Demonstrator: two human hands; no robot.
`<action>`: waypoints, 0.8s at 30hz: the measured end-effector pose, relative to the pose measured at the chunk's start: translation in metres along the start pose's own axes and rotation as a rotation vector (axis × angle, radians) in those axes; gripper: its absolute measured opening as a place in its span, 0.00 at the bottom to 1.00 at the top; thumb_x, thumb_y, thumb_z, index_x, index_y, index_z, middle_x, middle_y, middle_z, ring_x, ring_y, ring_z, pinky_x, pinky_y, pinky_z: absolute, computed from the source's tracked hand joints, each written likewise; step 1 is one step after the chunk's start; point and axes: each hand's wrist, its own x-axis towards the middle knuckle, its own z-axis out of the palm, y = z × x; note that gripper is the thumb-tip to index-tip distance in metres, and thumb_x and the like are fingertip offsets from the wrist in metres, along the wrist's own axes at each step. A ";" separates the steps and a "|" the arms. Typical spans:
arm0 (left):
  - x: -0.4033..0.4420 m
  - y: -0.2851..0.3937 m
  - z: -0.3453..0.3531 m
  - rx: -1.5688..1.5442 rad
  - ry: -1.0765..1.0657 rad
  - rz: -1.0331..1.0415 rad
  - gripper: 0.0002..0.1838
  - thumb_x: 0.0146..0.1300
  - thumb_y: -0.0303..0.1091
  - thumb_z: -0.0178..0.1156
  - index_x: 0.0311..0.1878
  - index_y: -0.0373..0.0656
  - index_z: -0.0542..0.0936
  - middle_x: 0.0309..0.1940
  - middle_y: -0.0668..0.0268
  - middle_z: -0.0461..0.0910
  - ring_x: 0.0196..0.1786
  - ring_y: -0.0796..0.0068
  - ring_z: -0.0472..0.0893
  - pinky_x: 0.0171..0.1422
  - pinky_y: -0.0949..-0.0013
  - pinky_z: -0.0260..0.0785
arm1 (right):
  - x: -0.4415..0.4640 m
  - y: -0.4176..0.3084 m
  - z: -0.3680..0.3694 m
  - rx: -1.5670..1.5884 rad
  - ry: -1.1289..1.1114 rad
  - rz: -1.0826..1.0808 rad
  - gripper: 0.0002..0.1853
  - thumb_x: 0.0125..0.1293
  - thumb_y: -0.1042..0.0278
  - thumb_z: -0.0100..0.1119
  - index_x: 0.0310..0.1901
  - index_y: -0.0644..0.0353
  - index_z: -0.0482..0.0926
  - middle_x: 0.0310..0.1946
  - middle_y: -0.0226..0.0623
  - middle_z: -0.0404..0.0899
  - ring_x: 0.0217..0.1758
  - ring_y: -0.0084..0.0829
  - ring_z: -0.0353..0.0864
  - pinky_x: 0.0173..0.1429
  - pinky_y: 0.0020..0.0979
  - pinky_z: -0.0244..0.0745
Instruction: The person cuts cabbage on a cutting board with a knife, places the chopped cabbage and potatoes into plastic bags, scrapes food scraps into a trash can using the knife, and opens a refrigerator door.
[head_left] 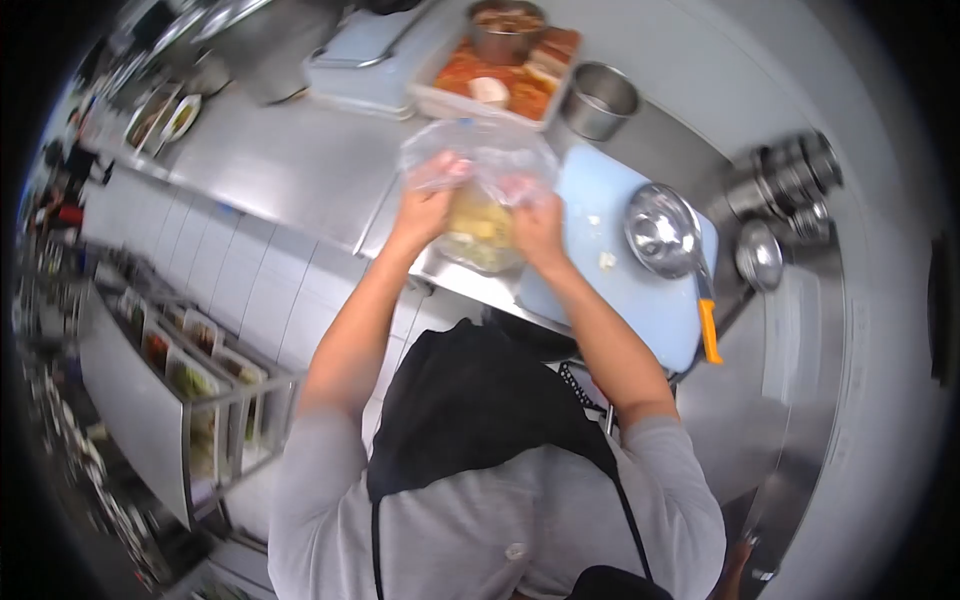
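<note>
A clear plastic bag (482,140) with pale yellow chunks of food (480,228) in its lower part hangs between my two hands, above the counter's front edge. My left hand (432,195) grips the bag's upper left side, its fingertips partly under the plastic. On the opposite side, my right hand (535,215) is closed on the bag's edge, blurred by motion. Just right of the bag lies a light blue cutting board (600,300) with a few white scraps (606,261) on it. A steel bowl (662,230) and a knife with an orange handle (709,330) rest on the board.
Behind the bag stands a white tub (460,103) of red food with a steel pot (507,32) in it. A steel container (600,100) sits beside it. Stacked steel pots (785,175) line the right wall. At lower left is a rack of food containers (195,380).
</note>
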 end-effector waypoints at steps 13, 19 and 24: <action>-0.003 -0.031 0.004 0.366 0.055 0.273 0.11 0.73 0.35 0.57 0.52 0.41 0.83 0.45 0.51 0.84 0.47 0.48 0.82 0.53 0.56 0.74 | 0.007 -0.015 0.042 -0.572 -0.041 -0.093 0.16 0.67 0.61 0.56 0.53 0.59 0.81 0.54 0.48 0.81 0.60 0.49 0.75 0.63 0.48 0.67; -0.013 -0.071 -0.007 0.472 0.004 0.308 0.13 0.71 0.33 0.56 0.50 0.39 0.85 0.53 0.52 0.84 0.57 0.50 0.80 0.64 0.55 0.69 | 0.016 0.005 0.013 -0.340 -0.115 -0.278 0.22 0.70 0.56 0.58 0.61 0.53 0.81 0.63 0.46 0.79 0.70 0.52 0.71 0.76 0.48 0.62; -0.013 -0.067 0.008 0.371 0.087 0.174 0.12 0.65 0.32 0.61 0.48 0.41 0.87 0.45 0.52 0.86 0.52 0.49 0.83 0.61 0.54 0.72 | 0.012 -0.001 0.032 -0.479 -0.062 -0.131 0.21 0.68 0.57 0.61 0.60 0.54 0.82 0.63 0.46 0.79 0.72 0.53 0.70 0.76 0.47 0.63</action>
